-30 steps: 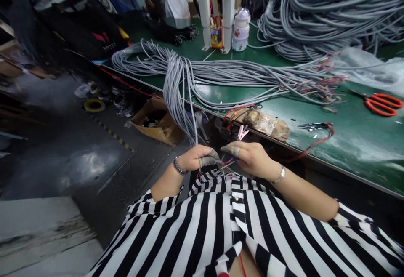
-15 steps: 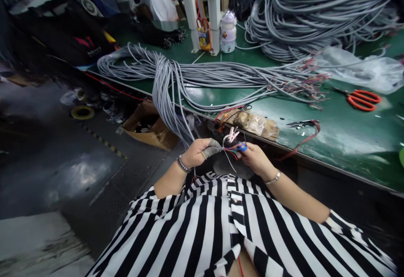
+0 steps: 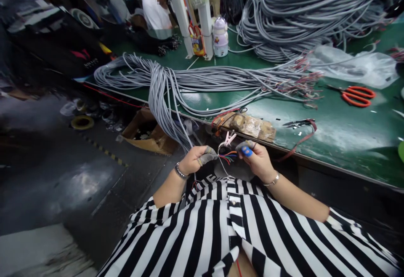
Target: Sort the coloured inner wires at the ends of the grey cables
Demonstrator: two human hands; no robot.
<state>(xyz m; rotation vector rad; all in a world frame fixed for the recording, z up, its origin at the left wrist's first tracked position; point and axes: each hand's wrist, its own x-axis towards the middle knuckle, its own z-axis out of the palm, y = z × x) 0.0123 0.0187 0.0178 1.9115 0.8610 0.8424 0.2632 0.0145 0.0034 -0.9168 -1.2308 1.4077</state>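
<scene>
My left hand (image 3: 198,159), with grey covers on its fingertips, pinches the end of a grey cable. Thin coloured wires (image 3: 227,158) fan out from that end towards the right, and a pale strand hangs below them. My right hand (image 3: 259,162) has a blue cover on the thumb and a grey one on a finger. Its fingers are pressed together where an orange wire (image 3: 232,152) reaches them; the wire's tip is hidden. Just behind the wires is a pink clip (image 3: 229,137).
A grey cable bundle (image 3: 208,77) lies along the green table (image 3: 344,142), partly hanging over its edge. A larger coil (image 3: 303,16) sits behind. Orange-handled scissors (image 3: 358,96), small snips (image 3: 298,123), a taped block (image 3: 252,126) and a bottle (image 3: 220,37) are there too. A person (image 3: 156,11) is beyond.
My right hand has drawn slightly away from my left, and its fingers have turned so the grey cover shows. The coloured wires now show more spread between the hands. The view has shifted a little.
</scene>
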